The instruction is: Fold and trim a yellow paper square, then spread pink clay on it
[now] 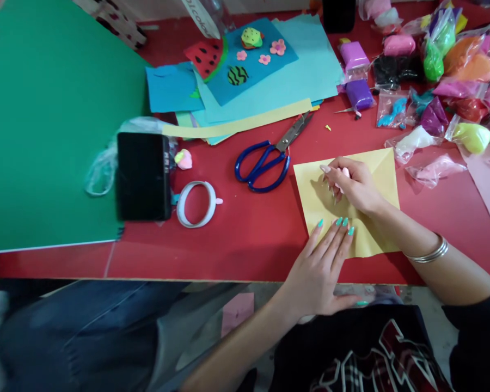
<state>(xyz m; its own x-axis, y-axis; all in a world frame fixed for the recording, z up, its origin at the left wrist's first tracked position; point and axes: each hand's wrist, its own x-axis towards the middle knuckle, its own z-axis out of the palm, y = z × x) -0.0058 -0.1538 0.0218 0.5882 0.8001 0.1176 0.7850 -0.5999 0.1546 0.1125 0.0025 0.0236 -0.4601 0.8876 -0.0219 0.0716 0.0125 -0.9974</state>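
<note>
A creased sheet of yellow paper (378,188) lies on the red table in front of me. My left hand (320,269) rests flat across its near edge, fingers stretched out and the thumb off to the side. Over the middle of the sheet, my right hand (353,185) is closed in a writing-like grip around a slim pink pen-like thing (344,175). Its tip is mostly hidden by the fingers, so I cannot tell whether it touches the paper. To the left of the sheet lie scissors (265,163) with blue handles, blades slightly apart.
Bags of coloured clay (433,109) crowd the right back. A blue card (253,71) with clay shapes lies on light blue sheets (310,49). Further left are a tape roll (182,204), a black phone-like device (142,177) and a large green board (57,125). Another person's jeans (85,332) show below.
</note>
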